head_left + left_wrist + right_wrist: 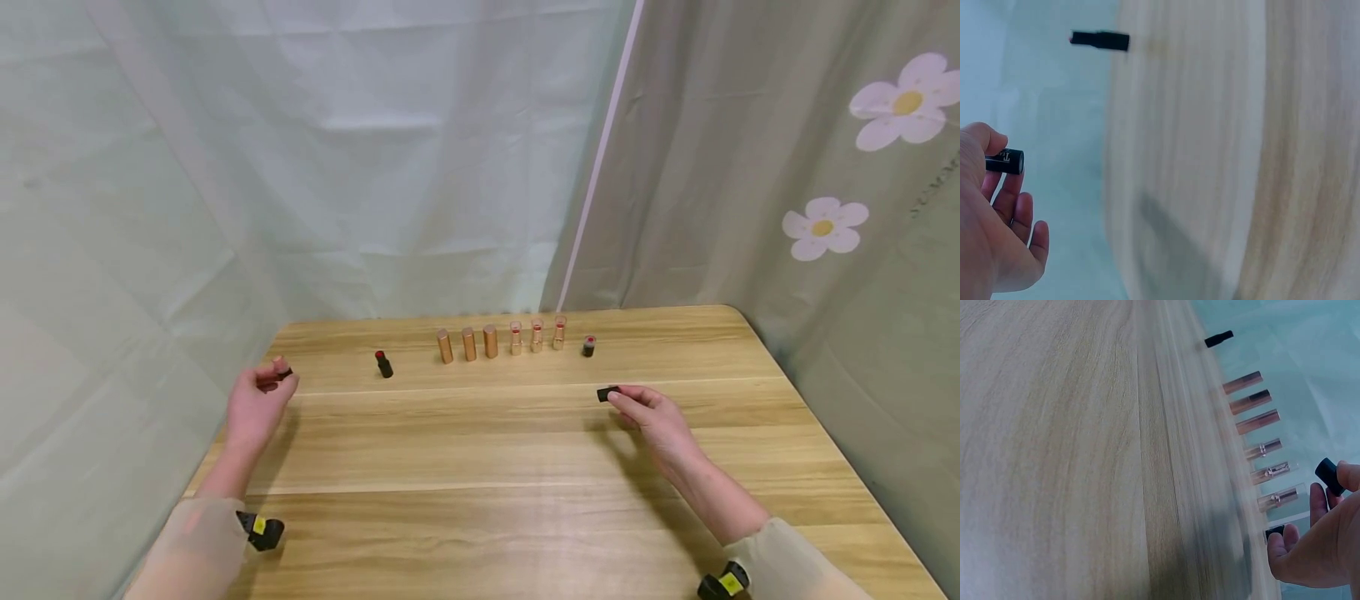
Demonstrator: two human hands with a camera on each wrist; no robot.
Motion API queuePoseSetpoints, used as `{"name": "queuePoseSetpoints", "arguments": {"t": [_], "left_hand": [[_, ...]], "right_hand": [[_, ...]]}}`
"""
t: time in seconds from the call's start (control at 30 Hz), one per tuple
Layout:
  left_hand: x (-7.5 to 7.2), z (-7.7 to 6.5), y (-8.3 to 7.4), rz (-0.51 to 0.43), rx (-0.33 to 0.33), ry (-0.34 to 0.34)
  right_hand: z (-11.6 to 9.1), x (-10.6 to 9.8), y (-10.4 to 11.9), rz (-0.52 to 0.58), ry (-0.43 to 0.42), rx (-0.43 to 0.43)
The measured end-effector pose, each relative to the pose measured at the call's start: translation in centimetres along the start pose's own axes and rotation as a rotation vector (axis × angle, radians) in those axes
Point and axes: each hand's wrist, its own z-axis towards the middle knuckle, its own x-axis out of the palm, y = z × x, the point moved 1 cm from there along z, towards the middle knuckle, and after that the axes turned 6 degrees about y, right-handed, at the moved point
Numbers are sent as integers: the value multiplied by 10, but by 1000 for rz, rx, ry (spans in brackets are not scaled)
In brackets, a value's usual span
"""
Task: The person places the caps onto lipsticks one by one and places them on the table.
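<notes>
Over the left side of the table, my left hand (pixel 258 404) pinches a black lipstick cap (pixel 1007 161) with pale lettering between thumb and fingers. To its right an uncapped black lipstick (pixel 385 365) with a red tip stands upright. My right hand (pixel 660 425) holds another black lipstick cap (pixel 1329 475) by thumb and fingertips, above the table on the right. Behind that hand is a short black lipstick (pixel 588 347) with a reddish top; the fingers partly hide it in the right wrist view.
Between the two black lipsticks stands a row: three copper-coloured lipstick tubes (pixel 468 344), then three lipsticks with clear caps (pixel 537 337). They stand near the back edge of the wooden table (pixel 465 450). Pale curtains (pixel 420 167) hang behind and beside it.
</notes>
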Motion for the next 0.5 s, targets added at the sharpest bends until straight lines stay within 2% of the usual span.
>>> {"name": "queuePoseSetpoints", "arguments": {"t": [0.23, 0.5], "left_hand": [[7, -23, -29, 27, 114, 67], [29, -39, -57, 48, 211, 159]], "right_hand": [[-1, 0, 1, 2, -9, 1], [-2, -1, 4, -19, -19, -4]]}}
